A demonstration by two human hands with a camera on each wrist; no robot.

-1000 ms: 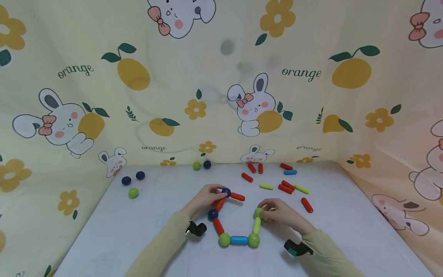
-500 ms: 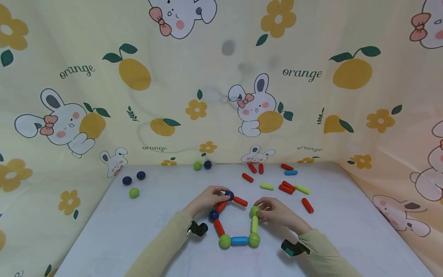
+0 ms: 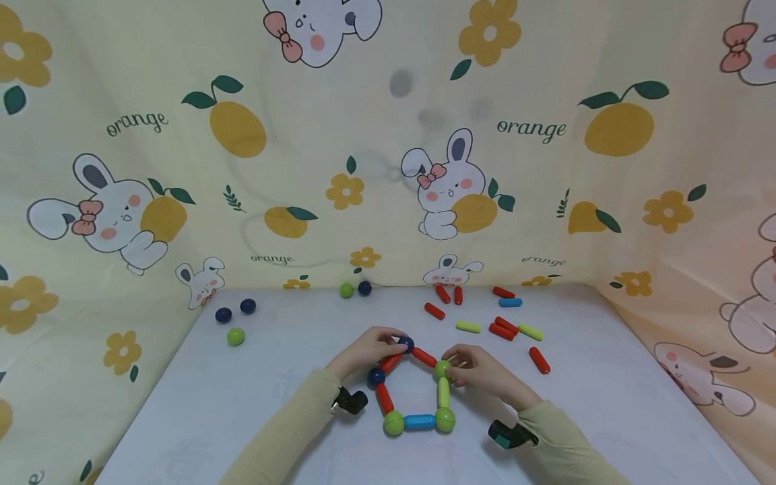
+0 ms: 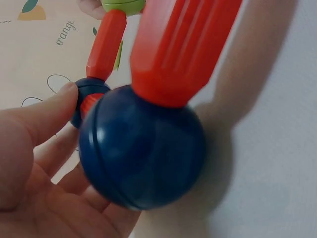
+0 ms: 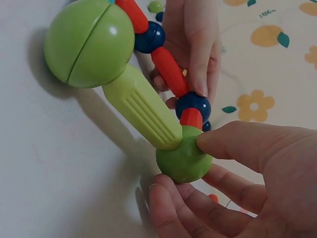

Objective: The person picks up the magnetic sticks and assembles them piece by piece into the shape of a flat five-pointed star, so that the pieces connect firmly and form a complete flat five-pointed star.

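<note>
A ring of toy building rods and balls lies on the white table. My left hand pinches its far navy ball between thumb and fingers. On the right, my right hand grips a green ball. A red rod spans these two balls, its end right at the green one. From that green ball a lime rod leads to another green ball. A blue rod forms the near side. Another navy ball joins red rods on the left side.
Loose navy balls and a green ball sit at the far left. Another green ball and a navy ball stand at the back. Several loose rods, including a red rod and a blue rod, lie at back right.
My right hand has moved left with its green ball, and my left hand has shifted slightly right and nearer. The gap between the red rod and the green ball has closed.
</note>
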